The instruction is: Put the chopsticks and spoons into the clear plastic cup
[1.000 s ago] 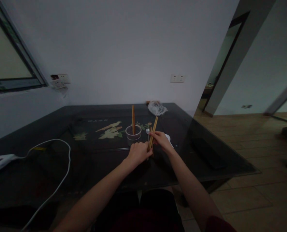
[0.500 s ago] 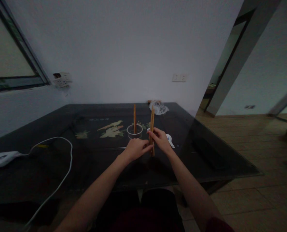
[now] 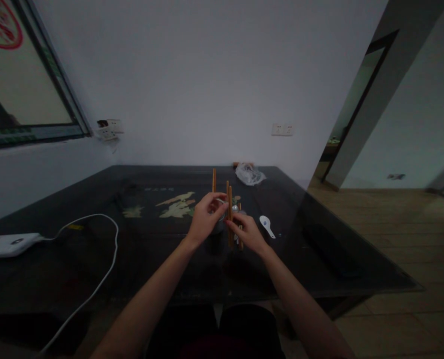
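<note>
Upright wooden chopsticks stand between my two hands over the dark table. My left hand is closed, its thumb and fingers pinching them near the upper part. Lower down, my right hand grips the same chopsticks from the right side. Another chopstick or pair rises behind my left hand. The round clear container beneath it is mostly covered by that hand. Shiny small items and a further stick show partly around my right hand; their kind is hard to make out.
A white spoon lies right of my right hand. Near the wall sits a crumpled clear plastic bag. To the left are a white power strip and its cable. A dark flat object lies at the right.
My left hand has risen to the upper part of the chopsticks and now covers the container. My right hand has slid lower along them. The view has shifted slightly.
</note>
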Available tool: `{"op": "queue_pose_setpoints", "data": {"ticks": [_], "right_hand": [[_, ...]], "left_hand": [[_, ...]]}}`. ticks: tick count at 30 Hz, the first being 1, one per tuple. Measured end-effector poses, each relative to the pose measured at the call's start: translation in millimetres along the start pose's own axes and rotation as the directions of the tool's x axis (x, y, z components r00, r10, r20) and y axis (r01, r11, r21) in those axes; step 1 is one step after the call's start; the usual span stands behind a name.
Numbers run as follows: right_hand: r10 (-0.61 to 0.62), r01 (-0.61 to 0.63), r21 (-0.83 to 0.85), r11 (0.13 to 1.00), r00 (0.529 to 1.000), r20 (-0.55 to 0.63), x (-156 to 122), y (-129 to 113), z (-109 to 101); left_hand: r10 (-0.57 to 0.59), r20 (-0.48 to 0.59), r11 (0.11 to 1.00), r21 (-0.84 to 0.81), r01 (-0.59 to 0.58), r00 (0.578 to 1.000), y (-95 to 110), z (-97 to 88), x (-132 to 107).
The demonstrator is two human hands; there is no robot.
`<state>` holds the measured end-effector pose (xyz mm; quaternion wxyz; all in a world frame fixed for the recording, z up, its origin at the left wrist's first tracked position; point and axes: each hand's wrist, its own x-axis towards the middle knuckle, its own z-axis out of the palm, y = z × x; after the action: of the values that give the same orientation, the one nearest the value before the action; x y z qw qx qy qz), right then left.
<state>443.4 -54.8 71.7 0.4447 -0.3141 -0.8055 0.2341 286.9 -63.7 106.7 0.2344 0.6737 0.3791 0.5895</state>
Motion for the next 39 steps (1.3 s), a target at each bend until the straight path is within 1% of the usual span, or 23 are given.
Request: {"op": "queue_pose_setpoints", "data": {"ticks": [6,12,15,19,23,26,33,39], "right_hand": [[0.025,-0.025,-0.015,1.000,0.999,0.021,-1.1,0.3,-2.2],[0.028,-0.029,0.003,1.000,0.993,0.111,-2.1,5.5,-4.4],[0.028,-0.027,-0.015,1.000,0.991,0.128,-2.6,7.4,-4.7],[0.010,-0.007,-0.021,1.000,0.992,0.127,-3.1,8.7,-5.3],[0.003,-0.001,-0.011,1.000,0.993,0.117,-3.2,11.4,-5.8],[0.022,-0.022,-0.003,1.000,0.995,0.101,-3.1,12.6,-5.8],[0.081,-0.083,0.044,0.996,0.995,0.053,-1.6,7.9,-6.1],[0.096,-0.097,0.036,0.995,0.995,0.040,-2.0,8.8,-4.1]], "left_hand": [[-0.054,0.053,0.999,0.004,0.053,0.997,4.1,2.9,7.2],[-0.084,0.100,0.996,-0.017,0.087,0.991,3.0,2.1,8.9],[-0.092,0.111,0.995,-0.015,0.094,0.990,-0.1,2.1,6.7],[-0.088,0.107,0.996,-0.020,0.090,0.990,-2.0,2.9,5.7],[-0.107,0.105,0.994,-0.003,0.108,0.989,-0.1,2.5,6.8],[-0.120,0.100,0.993,0.012,0.120,0.988,1.0,1.8,7.5],[-0.123,0.109,0.992,-0.014,0.125,0.986,-3.3,0.0,7.8],[-0.152,0.100,0.987,-0.036,0.156,0.983,-4.3,-0.6,6.8]]}}
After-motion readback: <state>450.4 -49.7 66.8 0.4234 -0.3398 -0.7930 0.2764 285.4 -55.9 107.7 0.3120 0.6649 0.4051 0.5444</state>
